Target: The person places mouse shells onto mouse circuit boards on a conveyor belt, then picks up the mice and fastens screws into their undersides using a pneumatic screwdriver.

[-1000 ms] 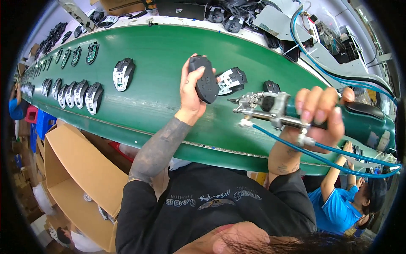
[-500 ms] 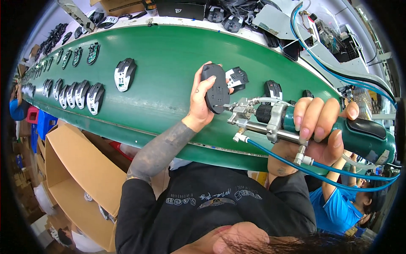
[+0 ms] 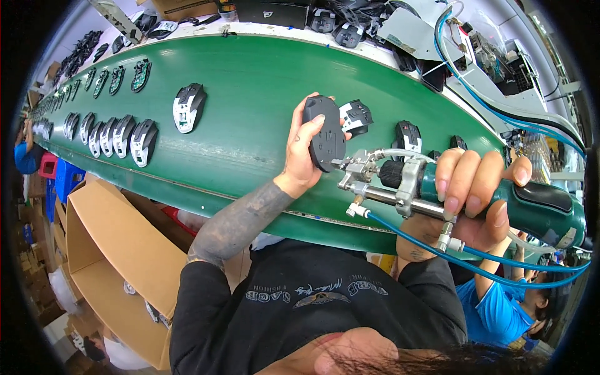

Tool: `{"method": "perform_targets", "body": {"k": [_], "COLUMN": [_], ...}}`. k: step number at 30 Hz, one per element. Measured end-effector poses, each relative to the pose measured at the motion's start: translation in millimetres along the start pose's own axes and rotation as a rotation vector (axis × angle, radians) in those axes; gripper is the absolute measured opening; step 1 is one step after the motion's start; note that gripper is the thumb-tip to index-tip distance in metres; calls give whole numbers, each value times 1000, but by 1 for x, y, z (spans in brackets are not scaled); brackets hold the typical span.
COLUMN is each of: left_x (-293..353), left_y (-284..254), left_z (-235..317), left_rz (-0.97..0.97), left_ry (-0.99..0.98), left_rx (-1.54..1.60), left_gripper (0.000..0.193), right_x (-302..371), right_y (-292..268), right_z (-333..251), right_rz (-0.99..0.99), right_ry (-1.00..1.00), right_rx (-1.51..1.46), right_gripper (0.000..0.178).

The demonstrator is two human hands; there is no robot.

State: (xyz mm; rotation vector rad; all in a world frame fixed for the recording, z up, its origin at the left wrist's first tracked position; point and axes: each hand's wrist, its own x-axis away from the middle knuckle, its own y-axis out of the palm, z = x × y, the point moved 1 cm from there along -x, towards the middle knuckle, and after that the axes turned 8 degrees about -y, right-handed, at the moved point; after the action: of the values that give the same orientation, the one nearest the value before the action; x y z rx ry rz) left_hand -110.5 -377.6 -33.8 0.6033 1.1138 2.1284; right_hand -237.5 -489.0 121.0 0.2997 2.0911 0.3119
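My left hand (image 3: 300, 153) grips a black computer mouse (image 3: 327, 136) with its underside showing, thumb across it and fingers behind. Wrapped round a green power screwdriver (image 3: 537, 209) is my right hand (image 3: 478, 187). The screwdriver lies almost level, and its metal nose (image 3: 356, 165) meets the lower end of the mouse; whether a screw is there is too small to tell. Blue air hoses (image 3: 406, 237) run from its metal fittings. Just beyond my left hand, a black-and-white mouse shell (image 3: 356, 119) rests on the green conveyor belt (image 3: 250, 81).
Several mouse shells (image 3: 144, 142) and green circuit boards (image 3: 141, 75) line the belt's left part. One shell (image 3: 189, 107) lies apart. More shells (image 3: 408, 137) sit behind the screwdriver. An open cardboard box (image 3: 119, 250) stands lower left. At the right is a co-worker in blue (image 3: 500, 306).
The mouse and the screwdriver nose have shifted very slightly right in the picture, still together. The things on the belt also appear slightly further right. Both grips are the same.
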Motion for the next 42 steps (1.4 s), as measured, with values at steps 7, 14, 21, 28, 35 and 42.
{"method": "perform_targets", "body": {"k": [7, 14, 21, 28, 35, 42], "left_x": [10, -23, -22, -27, -19, -45], "left_y": [-5, -28, -9, -19, -28, -31], "left_z": [3, 10, 42, 34, 27, 44], "left_rz": [126, 140, -92, 14, -128, 416], "left_ry": [200, 112, 174, -89, -121, 839], "left_rx": [-130, -28, 6, 15, 62, -1594], "left_gripper": [49, 48, 57, 74, 76, 60], "right_x": [1, 5, 9, 39, 98, 106], "right_y": [3, -113, -145, -120, -120, -121], "right_z": [11, -41, -52, -20, -13, -30], "right_rz": [-50, -188, 618, 585, 569, 901], "right_ry": [20, 153, -88, -297, -456, -319], "right_rx": [-122, -128, 315, 996, 1308, 1241], "right_gripper": [39, 32, 36, 75, 64, 62]}}
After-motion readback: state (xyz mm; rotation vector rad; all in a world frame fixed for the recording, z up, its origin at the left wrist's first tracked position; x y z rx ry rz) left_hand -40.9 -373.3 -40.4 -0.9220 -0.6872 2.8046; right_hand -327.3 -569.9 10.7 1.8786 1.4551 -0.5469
